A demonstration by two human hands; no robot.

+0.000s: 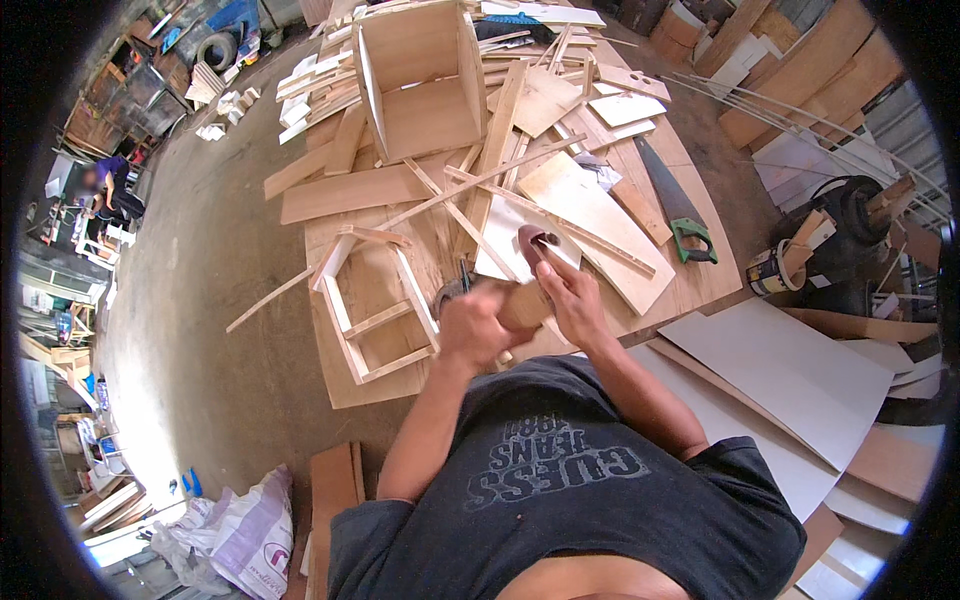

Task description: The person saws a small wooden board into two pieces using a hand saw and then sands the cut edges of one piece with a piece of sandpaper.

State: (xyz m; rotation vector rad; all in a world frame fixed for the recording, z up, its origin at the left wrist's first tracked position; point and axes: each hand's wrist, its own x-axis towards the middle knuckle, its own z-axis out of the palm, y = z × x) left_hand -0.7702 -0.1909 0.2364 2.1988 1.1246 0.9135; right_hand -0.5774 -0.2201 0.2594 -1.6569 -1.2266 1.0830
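Observation:
A tan, sheet-like piece (527, 306) bridges my two hands close to the near edge of the worktable (380, 392). My left hand (475, 325) is smeared by motion but looks closed at its left end. My right hand (574, 302) grips the other end, thumb on top. Beyond my right fingertips curls a reddish-brown strip (534, 243); whether it joins the tan piece is unclear. A dark tool (452, 293), partly covered, lies by my left hand. Left of it sits a small wooden frame (376, 318) with a crossbar and a pointed end.
An open wooden box (420, 85) stands at the far side among loose boards and slats. A green-handled handsaw (675, 205) lies at the right. White panels (780, 375) lean near my right side; a bucket (775, 270) stands beyond. Someone (110, 190) works far left.

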